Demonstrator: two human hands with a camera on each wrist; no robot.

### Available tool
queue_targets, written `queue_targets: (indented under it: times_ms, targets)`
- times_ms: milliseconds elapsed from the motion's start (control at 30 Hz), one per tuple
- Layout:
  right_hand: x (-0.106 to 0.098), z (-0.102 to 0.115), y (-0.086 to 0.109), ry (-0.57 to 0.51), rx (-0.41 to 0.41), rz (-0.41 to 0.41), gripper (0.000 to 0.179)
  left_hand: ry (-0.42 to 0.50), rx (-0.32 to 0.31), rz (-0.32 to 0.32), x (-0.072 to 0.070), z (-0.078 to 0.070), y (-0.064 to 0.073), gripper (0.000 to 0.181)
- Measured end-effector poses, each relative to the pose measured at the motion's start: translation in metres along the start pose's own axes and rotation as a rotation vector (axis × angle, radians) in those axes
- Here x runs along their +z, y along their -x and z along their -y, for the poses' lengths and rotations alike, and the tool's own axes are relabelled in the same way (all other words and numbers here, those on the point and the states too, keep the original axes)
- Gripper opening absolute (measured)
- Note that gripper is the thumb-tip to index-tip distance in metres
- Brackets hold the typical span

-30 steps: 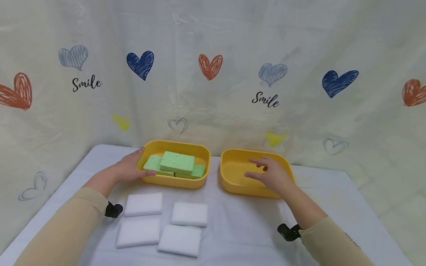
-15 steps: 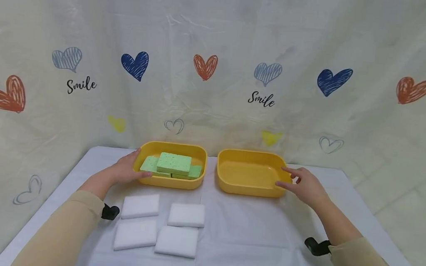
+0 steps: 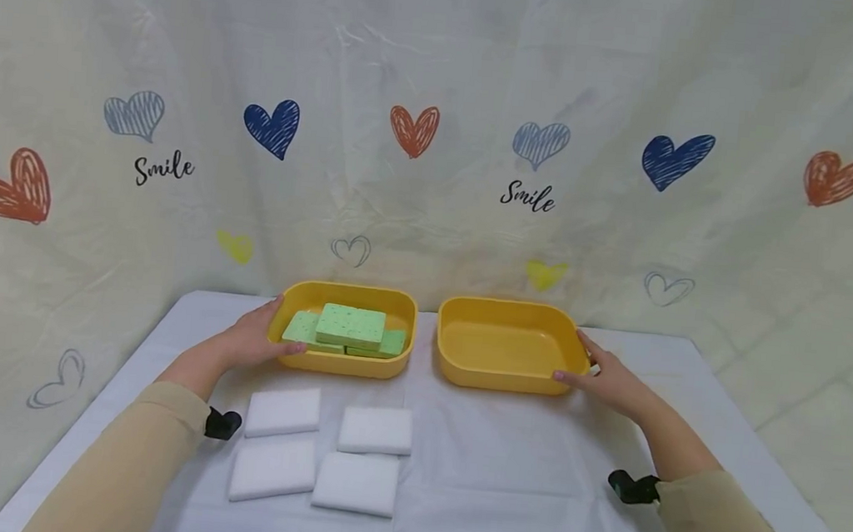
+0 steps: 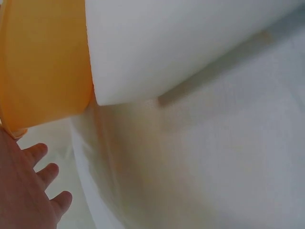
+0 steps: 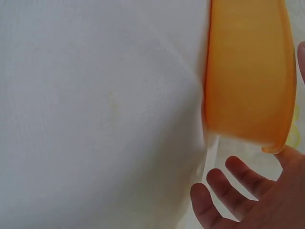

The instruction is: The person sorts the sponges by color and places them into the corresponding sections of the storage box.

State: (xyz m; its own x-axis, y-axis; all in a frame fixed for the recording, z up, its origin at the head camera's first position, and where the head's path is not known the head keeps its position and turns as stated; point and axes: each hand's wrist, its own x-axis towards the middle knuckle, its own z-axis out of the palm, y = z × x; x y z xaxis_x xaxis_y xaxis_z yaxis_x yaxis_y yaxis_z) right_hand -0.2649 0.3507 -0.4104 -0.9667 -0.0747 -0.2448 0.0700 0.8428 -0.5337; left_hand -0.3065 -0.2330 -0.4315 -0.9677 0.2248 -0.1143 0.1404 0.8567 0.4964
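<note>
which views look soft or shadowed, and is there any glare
Head: fairly sharp, with pale sheen on the backdrop; left wrist: soft detail on the left yellow tray, dark shadow along the white pad; right wrist: soft too, broad blurred shadow across the white tablecloth.

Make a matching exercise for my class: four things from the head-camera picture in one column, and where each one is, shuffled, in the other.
Things
1. Left hand
2. Right hand
3. Green blocks
4. White pads

Places
A. Flat on the white cloth
B. At the outer end of the right tray
C. Inside the left tray
D. At the outer end of the left tray

Pairs: 1-D, 2-B, 3-C, 4-A
</note>
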Motion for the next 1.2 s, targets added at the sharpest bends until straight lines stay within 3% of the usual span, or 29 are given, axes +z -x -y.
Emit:
queue_targets:
  times_ms: [267,467,833,1000,1200]
  targets:
    - [0.004,-0.007,0.001,-0.066,0.012,0.017,0.119,0.011,0.087,-0.044,0.005,0.008,-0.008,0.122]
    - [0.007,-0.005,0.0,-0.081,0.034,0.035,0.119,0.025,0.074,-0.064,0.008,0.013,-0.008,0.128]
    - [0.009,-0.009,-0.004,-0.118,0.055,0.058,0.123,0.014,0.002,-0.044,-0.001,0.007,0.004,0.117]
    - [0.009,-0.009,-0.006,-0.12,0.071,0.056,0.126,-0.036,0.021,-0.075,-0.004,-0.001,0.014,0.117]
    - [0.008,-0.008,-0.008,-0.125,0.077,0.057,0.124,-0.094,0.116,-0.122,-0.01,-0.014,0.035,0.104]
